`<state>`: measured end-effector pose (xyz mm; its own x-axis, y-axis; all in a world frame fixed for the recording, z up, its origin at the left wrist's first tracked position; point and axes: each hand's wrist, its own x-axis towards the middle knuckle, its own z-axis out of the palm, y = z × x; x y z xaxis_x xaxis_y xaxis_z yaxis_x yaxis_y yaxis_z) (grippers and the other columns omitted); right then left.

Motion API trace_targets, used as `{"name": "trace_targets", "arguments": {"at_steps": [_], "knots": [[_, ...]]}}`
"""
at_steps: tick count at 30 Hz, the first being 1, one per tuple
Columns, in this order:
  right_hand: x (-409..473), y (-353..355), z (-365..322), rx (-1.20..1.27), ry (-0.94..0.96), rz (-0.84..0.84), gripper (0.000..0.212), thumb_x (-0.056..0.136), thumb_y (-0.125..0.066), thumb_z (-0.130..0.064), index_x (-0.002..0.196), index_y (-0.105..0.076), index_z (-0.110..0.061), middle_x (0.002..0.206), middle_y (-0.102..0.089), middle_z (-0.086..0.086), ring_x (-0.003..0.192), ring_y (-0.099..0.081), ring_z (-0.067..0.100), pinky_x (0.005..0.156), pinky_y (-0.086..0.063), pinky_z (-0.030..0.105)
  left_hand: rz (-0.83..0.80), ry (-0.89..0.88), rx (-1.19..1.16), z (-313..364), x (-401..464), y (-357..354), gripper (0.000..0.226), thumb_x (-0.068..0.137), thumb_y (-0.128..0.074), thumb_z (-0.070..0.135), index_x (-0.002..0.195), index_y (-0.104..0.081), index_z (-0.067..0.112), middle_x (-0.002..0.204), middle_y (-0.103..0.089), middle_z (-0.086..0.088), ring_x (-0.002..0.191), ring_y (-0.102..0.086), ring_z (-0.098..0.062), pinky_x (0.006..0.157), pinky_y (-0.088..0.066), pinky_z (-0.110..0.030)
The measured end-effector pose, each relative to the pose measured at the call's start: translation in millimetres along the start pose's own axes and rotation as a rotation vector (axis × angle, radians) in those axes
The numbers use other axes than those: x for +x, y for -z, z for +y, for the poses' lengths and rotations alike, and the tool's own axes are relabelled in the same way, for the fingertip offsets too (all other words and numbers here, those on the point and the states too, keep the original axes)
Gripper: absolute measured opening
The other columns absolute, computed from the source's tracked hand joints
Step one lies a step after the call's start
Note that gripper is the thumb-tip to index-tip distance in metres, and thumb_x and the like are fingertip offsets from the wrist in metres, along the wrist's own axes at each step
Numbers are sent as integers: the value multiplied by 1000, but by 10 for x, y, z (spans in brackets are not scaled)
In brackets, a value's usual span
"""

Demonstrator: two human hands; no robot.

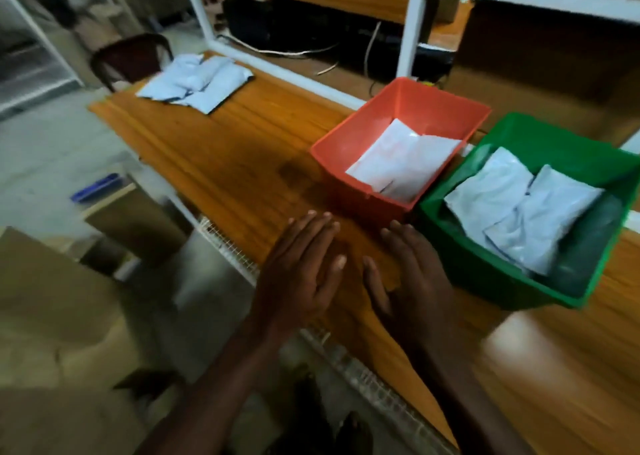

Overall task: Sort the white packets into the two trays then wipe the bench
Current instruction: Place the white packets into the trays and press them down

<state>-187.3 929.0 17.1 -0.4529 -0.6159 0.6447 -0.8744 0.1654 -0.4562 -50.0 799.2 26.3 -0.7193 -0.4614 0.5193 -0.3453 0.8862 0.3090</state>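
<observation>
White packets point(194, 82) lie in a loose heap at the far left end of the wooden tabletop point(225, 164), well apart from everything else and not yet sorted. Nearer the middle, the left hand point(298, 274) lies flat with fingers straight and spread, holding nothing. Just beside it the right hand point(412, 281) lies the same way, its grip also loose and empty, close to the near corner of the green tray. The orange tray point(332, 157) holds a few packets, and the green tray point(450, 247), touching it on the right, holds a few more.

The step in hand seems to be fetching the next packet from the heap. It would go best to reach with the left hand, lift one packet clear of the pile instead of dragging several, and read its marking before choosing a tray.

Motion blur smears the whole view, so any print on the packets is unreadable and the sorting rule cannot be told. No cloth for wiping is in sight. The green tray's right side is cut off by the edge.
</observation>
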Motion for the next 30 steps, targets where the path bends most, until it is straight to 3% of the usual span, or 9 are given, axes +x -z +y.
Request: {"name": "trace_targets", "arguments": {"at_steps": [9, 13, 17, 23, 30], "knots": [[-189, -1030, -507, 70, 104, -260, 53, 95, -58, -48, 133, -63, -11, 139, -60, 12, 133, -53, 30, 105, -46, 48, 16, 317, 171, -741, -847, 465, 48, 98, -55, 34, 139, -53, 10, 148, -48, -8, 142, -38, -22, 115, -32, -45], [-210, -1586, -751, 115, 179, -263, 55, 98, -50, -50, 130, -65, -8, 137, -62, 14, 128, -57, 32, 101, -49, 50, 18, 467, 204, -1171, -1083, 572, 51, 98, -50, 40, 142, -49, 13, 150, -46, -7, 143, -37, -21, 120, -25, -42], [-163, -2163, -1048, 138, 224, -232, 49, 93, -65, -41, 125, -68, -4, 131, -65, 15, 123, -61, 32, 96, -52, 49, 22, 604, 194, -1688, -1176, 593, 54, 98, -45, 44, 146, -43, 20, 153, -42, -3, 145, -32, -19, 121, -21, -39], [214, -2868, -1605, 170, 135, -373, 52, 94, -54, -44, 128, -63, -6, 134, -62, 17, 126, -57, 33, 99, -50, 50, 55, 667, 166, -2440, -1086, 636, 52, 97, -47, 43, 144, -46, 19, 150, -46, -4, 142, -34, -19, 119, -15, -32], [785, -3681, -1992, 140, 113, -488, 57, 96, -46, -51, 138, -52, -13, 147, -52, 14, 139, -44, 30, 107, -44, 55, 61, 692, 156, -3457, -805, 819, 56, 97, -40, 47, 144, -46, 18, 152, -44, -5, 143, -34, -20, 120, -18, -36]]}}
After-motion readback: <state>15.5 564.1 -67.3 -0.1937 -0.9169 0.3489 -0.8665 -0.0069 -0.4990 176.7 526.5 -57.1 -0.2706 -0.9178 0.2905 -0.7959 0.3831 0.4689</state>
